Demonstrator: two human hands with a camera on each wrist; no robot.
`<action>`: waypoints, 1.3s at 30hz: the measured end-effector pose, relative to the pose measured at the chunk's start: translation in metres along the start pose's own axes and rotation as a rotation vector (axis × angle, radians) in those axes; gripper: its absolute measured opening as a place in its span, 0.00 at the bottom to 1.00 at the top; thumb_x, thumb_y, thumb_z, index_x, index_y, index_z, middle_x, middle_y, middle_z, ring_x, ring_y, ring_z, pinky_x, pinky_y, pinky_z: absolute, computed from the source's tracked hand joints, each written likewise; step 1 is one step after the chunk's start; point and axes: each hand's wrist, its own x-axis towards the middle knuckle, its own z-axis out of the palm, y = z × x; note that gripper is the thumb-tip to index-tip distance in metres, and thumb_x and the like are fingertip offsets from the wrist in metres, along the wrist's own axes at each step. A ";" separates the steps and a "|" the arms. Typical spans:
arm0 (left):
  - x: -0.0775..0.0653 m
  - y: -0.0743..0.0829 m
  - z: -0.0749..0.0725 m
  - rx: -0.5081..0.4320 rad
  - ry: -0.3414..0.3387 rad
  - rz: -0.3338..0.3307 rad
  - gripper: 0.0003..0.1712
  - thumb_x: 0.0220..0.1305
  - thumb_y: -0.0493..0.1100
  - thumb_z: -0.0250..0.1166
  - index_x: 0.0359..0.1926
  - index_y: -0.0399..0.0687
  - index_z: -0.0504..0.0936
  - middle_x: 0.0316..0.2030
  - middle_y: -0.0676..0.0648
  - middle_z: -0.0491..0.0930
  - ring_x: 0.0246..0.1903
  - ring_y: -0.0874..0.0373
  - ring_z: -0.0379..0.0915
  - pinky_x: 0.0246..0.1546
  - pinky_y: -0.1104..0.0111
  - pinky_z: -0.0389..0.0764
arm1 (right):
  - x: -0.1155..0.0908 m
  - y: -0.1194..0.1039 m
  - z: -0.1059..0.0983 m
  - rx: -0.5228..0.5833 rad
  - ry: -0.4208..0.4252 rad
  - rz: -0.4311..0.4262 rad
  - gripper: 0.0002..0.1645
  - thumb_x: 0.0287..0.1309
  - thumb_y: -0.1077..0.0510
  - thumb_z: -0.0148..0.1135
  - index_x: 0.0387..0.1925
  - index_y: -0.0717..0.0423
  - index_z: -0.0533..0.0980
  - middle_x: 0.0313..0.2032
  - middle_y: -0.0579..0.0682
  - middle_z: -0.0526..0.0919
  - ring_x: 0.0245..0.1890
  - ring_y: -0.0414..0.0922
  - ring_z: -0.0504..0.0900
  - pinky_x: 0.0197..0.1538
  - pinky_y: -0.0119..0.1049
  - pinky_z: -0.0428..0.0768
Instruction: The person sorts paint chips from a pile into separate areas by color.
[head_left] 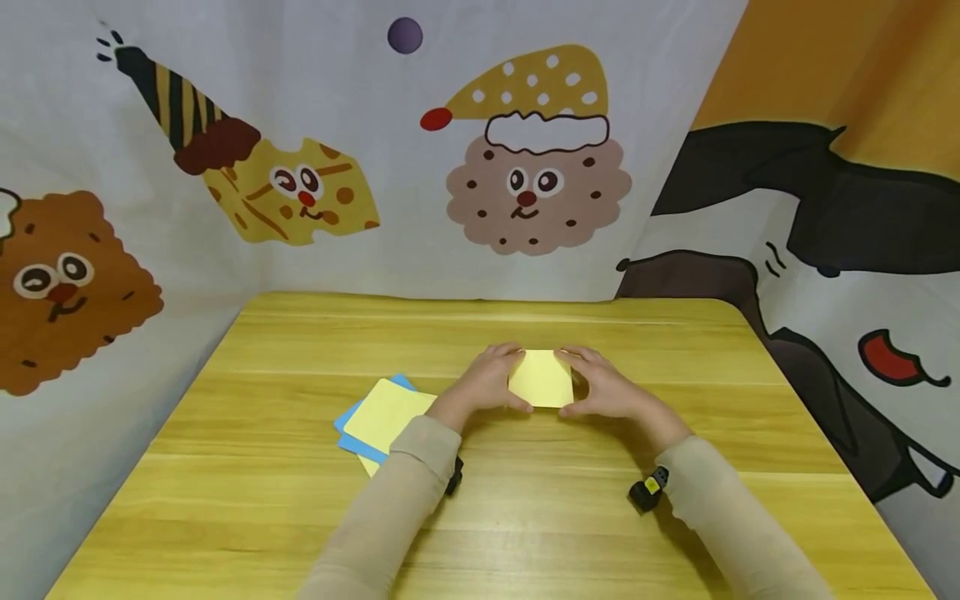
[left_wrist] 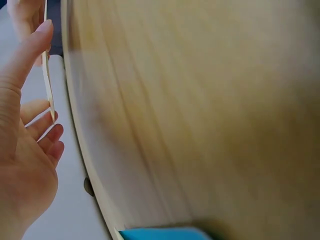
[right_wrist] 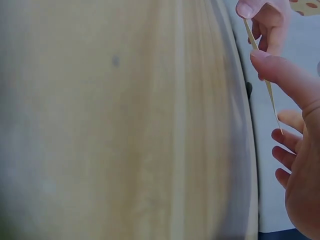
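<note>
Both hands hold a small yellow sheet of paper (head_left: pixel 541 379) over the middle of the table. My left hand (head_left: pixel 486 382) grips its left side, with the thumb at the near corner and fingers at the far one. On the opposite side, my right hand (head_left: pixel 606 388) grips it the same way. Seen edge-on in the wrist views, the sheet (left_wrist: pixel 48 82) is a thin pale strip raised above the tabletop, between thumbs and fingertips.
Left of the hands, a loose pile has a yellow sheet (head_left: pixel 386 414) on top and blue paper (head_left: pixel 349 444) under it; the left forearm partly covers it. The wooden table (head_left: pixel 555 533) meets a cartoon-printed cloth (head_left: pixel 420 267) behind. A black wrist device (head_left: pixel 647 492) sits under the right sleeve.
</note>
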 end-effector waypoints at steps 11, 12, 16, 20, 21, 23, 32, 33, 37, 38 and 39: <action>0.006 -0.002 0.003 0.059 -0.053 -0.060 0.61 0.44 0.65 0.74 0.70 0.36 0.60 0.69 0.41 0.57 0.68 0.47 0.51 0.67 0.57 0.53 | 0.011 0.012 0.005 0.036 -0.066 -0.003 0.63 0.40 0.38 0.76 0.72 0.57 0.56 0.69 0.62 0.54 0.68 0.63 0.52 0.62 0.65 0.55; 0.006 -0.002 0.004 0.057 -0.058 -0.068 0.60 0.44 0.64 0.74 0.70 0.36 0.60 0.69 0.41 0.57 0.68 0.47 0.51 0.67 0.56 0.53 | 0.011 0.012 0.006 0.038 -0.074 -0.004 0.63 0.41 0.39 0.76 0.72 0.58 0.56 0.70 0.63 0.54 0.68 0.63 0.52 0.62 0.65 0.54; 0.007 -0.003 0.006 0.066 -0.068 -0.086 0.60 0.45 0.65 0.74 0.70 0.37 0.60 0.70 0.42 0.57 0.68 0.47 0.51 0.66 0.57 0.54 | 0.012 0.013 0.006 0.034 -0.094 -0.009 0.62 0.43 0.39 0.75 0.72 0.59 0.55 0.69 0.64 0.53 0.68 0.64 0.51 0.62 0.65 0.54; 0.009 -0.004 0.009 0.074 -0.063 -0.088 0.59 0.45 0.65 0.74 0.71 0.38 0.60 0.69 0.43 0.58 0.67 0.47 0.51 0.66 0.59 0.54 | 0.012 0.015 0.007 0.032 -0.105 -0.002 0.61 0.45 0.39 0.74 0.72 0.60 0.54 0.70 0.64 0.52 0.68 0.64 0.50 0.63 0.65 0.54; 0.010 -0.004 0.010 0.074 -0.063 -0.088 0.59 0.45 0.65 0.74 0.70 0.38 0.60 0.69 0.43 0.58 0.67 0.47 0.51 0.66 0.59 0.54 | 0.012 0.015 0.007 0.033 -0.110 -0.001 0.61 0.45 0.38 0.73 0.73 0.59 0.54 0.70 0.64 0.52 0.68 0.64 0.50 0.63 0.65 0.53; 0.010 -0.005 0.010 0.077 -0.067 -0.092 0.59 0.45 0.65 0.73 0.71 0.38 0.60 0.69 0.44 0.57 0.68 0.48 0.50 0.66 0.58 0.54 | 0.012 0.016 0.007 0.035 -0.120 0.003 0.60 0.46 0.38 0.72 0.73 0.59 0.54 0.70 0.63 0.51 0.68 0.63 0.49 0.63 0.65 0.53; 0.008 -0.004 0.009 0.083 -0.083 -0.106 0.61 0.46 0.67 0.72 0.71 0.37 0.58 0.70 0.43 0.56 0.68 0.47 0.49 0.66 0.58 0.53 | 0.012 0.015 0.007 0.034 -0.146 0.011 0.60 0.48 0.37 0.70 0.73 0.61 0.53 0.71 0.61 0.49 0.69 0.62 0.47 0.64 0.64 0.50; 0.008 -0.004 0.009 0.076 -0.084 -0.110 0.61 0.45 0.67 0.72 0.71 0.37 0.58 0.70 0.43 0.55 0.68 0.47 0.49 0.67 0.58 0.53 | 0.012 0.015 0.007 0.037 -0.143 0.011 0.60 0.48 0.37 0.71 0.73 0.61 0.53 0.71 0.61 0.50 0.69 0.62 0.47 0.64 0.64 0.50; 0.007 -0.004 0.009 0.046 -0.080 -0.122 0.63 0.44 0.67 0.72 0.72 0.37 0.56 0.71 0.43 0.54 0.69 0.47 0.48 0.67 0.57 0.53 | 0.011 0.015 0.006 0.045 -0.123 0.016 0.61 0.46 0.36 0.72 0.73 0.60 0.54 0.71 0.61 0.50 0.70 0.62 0.48 0.65 0.63 0.50; 0.007 -0.003 0.009 0.038 -0.078 -0.123 0.63 0.44 0.67 0.72 0.72 0.37 0.56 0.71 0.43 0.54 0.69 0.47 0.47 0.67 0.57 0.53 | 0.011 0.015 0.005 0.041 -0.121 0.022 0.62 0.45 0.36 0.72 0.73 0.59 0.53 0.72 0.61 0.50 0.70 0.61 0.48 0.65 0.62 0.49; 0.006 -0.003 0.009 0.027 -0.073 -0.124 0.64 0.43 0.67 0.73 0.72 0.36 0.56 0.71 0.43 0.54 0.69 0.47 0.47 0.67 0.56 0.53 | 0.010 0.015 0.005 0.029 -0.116 0.028 0.62 0.45 0.35 0.72 0.73 0.58 0.53 0.72 0.60 0.50 0.70 0.60 0.47 0.65 0.62 0.49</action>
